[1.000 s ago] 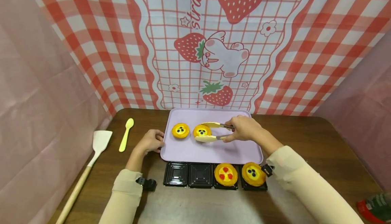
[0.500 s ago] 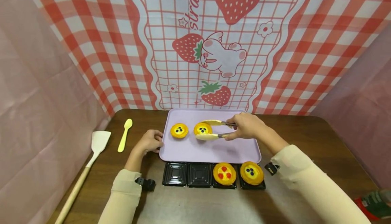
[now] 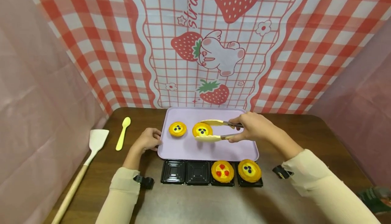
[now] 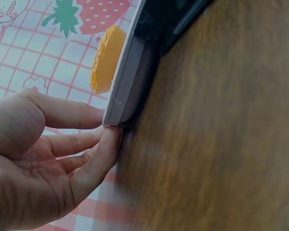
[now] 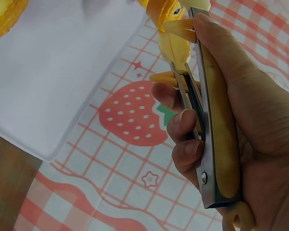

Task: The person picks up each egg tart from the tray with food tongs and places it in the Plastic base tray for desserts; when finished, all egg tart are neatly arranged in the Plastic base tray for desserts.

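Note:
My right hand (image 3: 255, 127) grips yellow-tipped metal food tongs (image 3: 215, 138). A blueberry-topped egg tart (image 3: 202, 129) sits between the tongs' two tips. A shadow below the tart suggests it is slightly off the lilac tray (image 3: 226, 152). In the right wrist view the fingers and thumb wrap the tongs' handles (image 5: 221, 134). At the tray's left edge, my left hand (image 3: 148, 139) pinches the rim; the left wrist view shows the thumb on one face and fingers (image 4: 106, 149) against the other. Another blueberry tart (image 3: 177, 129) lies on the tray's left side.
Several black square bases (image 3: 173, 172) line the tray's near side. The right two carry a red-topped tart (image 3: 222, 171) and a blueberry tart (image 3: 249, 171). Left lie a yellow spoon (image 3: 123, 134) and a white spatula (image 3: 97, 141). A checked cloth (image 3: 122, 47) hangs behind.
The gripped tart has shifted slightly right and away from the other tray tart, and its shadow shows more clearly beneath it. The right hand has drawn right. The left hand keeps its place on the rim.

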`<state>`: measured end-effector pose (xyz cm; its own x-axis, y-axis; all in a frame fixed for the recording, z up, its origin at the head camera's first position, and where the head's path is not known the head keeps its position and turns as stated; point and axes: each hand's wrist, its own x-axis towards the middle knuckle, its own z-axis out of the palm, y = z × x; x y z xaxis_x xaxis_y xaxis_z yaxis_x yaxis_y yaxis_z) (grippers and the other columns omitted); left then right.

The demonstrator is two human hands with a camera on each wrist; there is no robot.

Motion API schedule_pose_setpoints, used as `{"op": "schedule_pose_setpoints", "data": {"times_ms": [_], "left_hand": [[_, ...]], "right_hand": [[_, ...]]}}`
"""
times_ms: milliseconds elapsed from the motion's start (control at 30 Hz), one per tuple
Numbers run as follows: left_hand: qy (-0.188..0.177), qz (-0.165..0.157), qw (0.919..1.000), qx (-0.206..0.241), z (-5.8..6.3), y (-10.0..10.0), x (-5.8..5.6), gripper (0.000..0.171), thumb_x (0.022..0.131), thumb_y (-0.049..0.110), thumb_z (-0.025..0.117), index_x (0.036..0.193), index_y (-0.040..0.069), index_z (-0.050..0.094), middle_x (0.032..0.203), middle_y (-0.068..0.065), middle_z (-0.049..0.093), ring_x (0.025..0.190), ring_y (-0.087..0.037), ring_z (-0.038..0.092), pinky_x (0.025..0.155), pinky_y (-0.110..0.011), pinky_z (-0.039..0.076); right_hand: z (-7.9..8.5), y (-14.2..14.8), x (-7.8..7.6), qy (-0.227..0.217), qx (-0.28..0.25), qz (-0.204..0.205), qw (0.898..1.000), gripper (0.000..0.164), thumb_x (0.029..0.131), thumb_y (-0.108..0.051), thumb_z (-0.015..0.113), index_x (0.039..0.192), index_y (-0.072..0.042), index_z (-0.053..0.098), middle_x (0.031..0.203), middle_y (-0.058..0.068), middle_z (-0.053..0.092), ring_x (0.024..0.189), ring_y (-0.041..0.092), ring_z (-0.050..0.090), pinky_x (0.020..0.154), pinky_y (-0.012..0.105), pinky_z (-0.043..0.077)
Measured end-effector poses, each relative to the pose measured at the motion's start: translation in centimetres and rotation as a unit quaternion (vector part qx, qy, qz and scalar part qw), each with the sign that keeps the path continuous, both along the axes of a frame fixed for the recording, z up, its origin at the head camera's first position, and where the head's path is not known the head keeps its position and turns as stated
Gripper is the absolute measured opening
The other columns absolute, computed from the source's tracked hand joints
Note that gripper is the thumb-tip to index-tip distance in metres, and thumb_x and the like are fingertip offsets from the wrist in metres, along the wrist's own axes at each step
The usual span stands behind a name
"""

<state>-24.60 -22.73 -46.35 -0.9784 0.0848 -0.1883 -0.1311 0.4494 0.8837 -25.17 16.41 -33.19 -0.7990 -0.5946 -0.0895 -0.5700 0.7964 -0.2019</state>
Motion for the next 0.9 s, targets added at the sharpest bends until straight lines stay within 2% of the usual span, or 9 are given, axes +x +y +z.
{"op": "schedule_pose_setpoints", "data": {"times_ms": [200,500,700,900], "left_hand": [[-0.012,0.015,0.9997,-0.014,-0.3,0.1,-0.2,0.04,0.076,-0.01,0.064,0.114,-0.014,0.054,0.09,-0.018,0.056,0.068,-0.022,0.059,0.055,-0.036,0.061],[-0.011,0.016,0.9998,-0.005,-0.4,-0.1,-0.5,0.039,0.076,-0.011,0.063,0.114,-0.015,0.054,0.088,-0.017,0.055,0.066,-0.021,0.058,0.053,-0.034,0.06],[-0.018,0.016,0.9996,-0.014,-0.4,-0.1,-0.4,0.04,0.077,-0.01,0.064,0.115,-0.014,0.054,0.089,-0.016,0.055,0.068,-0.021,0.058,0.054,-0.034,0.06],[-0.021,0.019,0.9995,-0.012,-0.4,0.0,-0.3,0.04,0.077,-0.009,0.065,0.115,-0.013,0.054,0.089,-0.016,0.055,0.07,-0.022,0.058,0.054,-0.035,0.06]], "right_hand": [[0.6,-0.1,1.2,0.001,-0.006,0.016,1.0,0.074,0.072,-0.064,0.078,0.124,-0.013,0.07,0.079,-0.009,0.062,0.066,0.012,0.048,0.054,0.027,0.04],[1.3,-0.4,3.5,0.019,0.001,0.04,0.999,0.067,0.071,-0.069,0.075,0.116,-0.019,0.073,0.091,-0.01,0.066,0.075,0.009,0.056,0.063,0.03,0.052],[1.2,-0.1,4.6,0.018,-0.004,0.055,0.998,0.069,0.073,-0.067,0.075,0.119,-0.016,0.073,0.092,-0.01,0.067,0.076,0.008,0.058,0.065,0.032,0.054],[1.1,0.2,5.9,0.006,-0.019,0.095,0.995,0.071,0.075,-0.067,0.073,0.121,-0.013,0.072,0.093,-0.013,0.069,0.079,0.003,0.06,0.065,0.029,0.054]]}}
